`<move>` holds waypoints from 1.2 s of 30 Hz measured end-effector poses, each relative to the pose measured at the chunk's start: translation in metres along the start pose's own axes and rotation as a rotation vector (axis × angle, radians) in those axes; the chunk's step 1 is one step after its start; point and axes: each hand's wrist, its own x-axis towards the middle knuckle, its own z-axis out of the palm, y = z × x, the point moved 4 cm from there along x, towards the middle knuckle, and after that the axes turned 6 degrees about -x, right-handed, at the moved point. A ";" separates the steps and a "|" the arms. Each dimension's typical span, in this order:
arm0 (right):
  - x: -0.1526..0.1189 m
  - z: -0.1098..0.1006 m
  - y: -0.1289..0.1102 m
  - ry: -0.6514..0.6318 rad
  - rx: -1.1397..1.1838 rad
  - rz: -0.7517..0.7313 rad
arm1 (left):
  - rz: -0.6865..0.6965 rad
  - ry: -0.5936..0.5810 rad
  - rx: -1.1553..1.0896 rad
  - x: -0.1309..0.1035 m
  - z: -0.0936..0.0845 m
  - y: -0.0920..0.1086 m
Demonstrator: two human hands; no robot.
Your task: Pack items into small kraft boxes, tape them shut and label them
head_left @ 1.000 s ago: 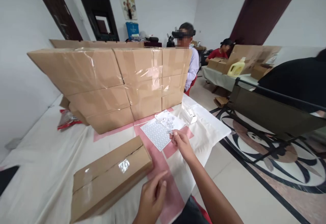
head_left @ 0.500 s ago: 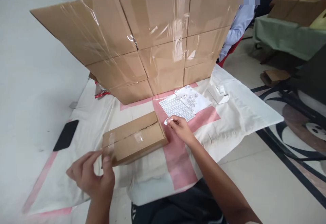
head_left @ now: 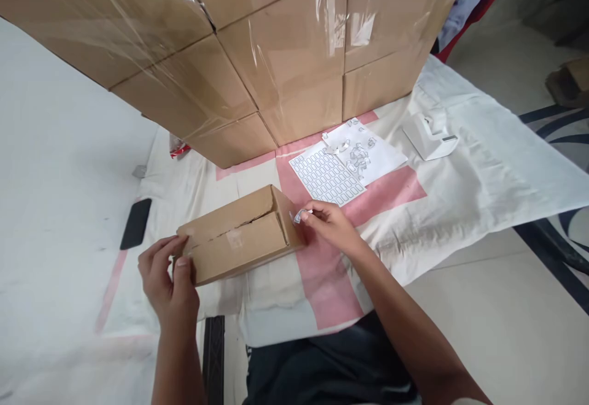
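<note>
A closed cardboard box (head_left: 239, 239) lies on the cloth in front of me, with clear tape on its top seam. My left hand (head_left: 168, 276) grips its left end, the thumb at the near corner and the fingers at the far one. Just off the right end of the box, my right hand (head_left: 329, 224) pinches a small white sticker (head_left: 301, 215) with dark printed lines. Behind that hand lies a sheet of printed labels (head_left: 324, 175). It overlaps a white paper (head_left: 384, 156) with several loose cut or curled label pieces (head_left: 359, 159) on it.
A wall of taped cardboard boxes (head_left: 294, 86) stands along the back of the table. At the right is a white tape dispenser (head_left: 430, 138); at the left edge lies a black phone (head_left: 135, 224). A red packet (head_left: 178, 147) sits at the back left. Someone's sleeve (head_left: 467, 0) shows behind the boxes.
My left hand has closed in on the left end of the box. The sticker in my right hand is now close to the box's right end. The view has tilted down.
</note>
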 end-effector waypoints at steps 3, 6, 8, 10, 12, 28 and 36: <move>0.001 0.005 0.007 -0.049 0.007 0.059 | -0.004 -0.003 0.011 0.000 0.000 0.000; 0.004 0.007 0.009 -0.053 -0.024 0.056 | 0.009 -0.012 0.008 0.000 0.000 0.000; 0.005 0.008 0.007 -0.058 -0.043 0.045 | 0.022 -0.009 -0.004 0.000 0.000 -0.001; 0.007 0.009 0.006 -0.065 -0.056 0.051 | 0.024 -0.005 -0.012 0.000 0.000 -0.003; 0.008 0.010 0.007 -0.069 -0.067 0.073 | 0.022 -0.018 -0.016 -0.001 0.000 -0.005; -0.005 0.016 0.002 0.230 -0.183 -0.036 | 0.043 -0.067 0.014 -0.003 0.001 0.002; -0.031 0.017 -0.002 0.263 -0.188 0.048 | 0.115 -0.130 0.029 -0.001 -0.003 -0.015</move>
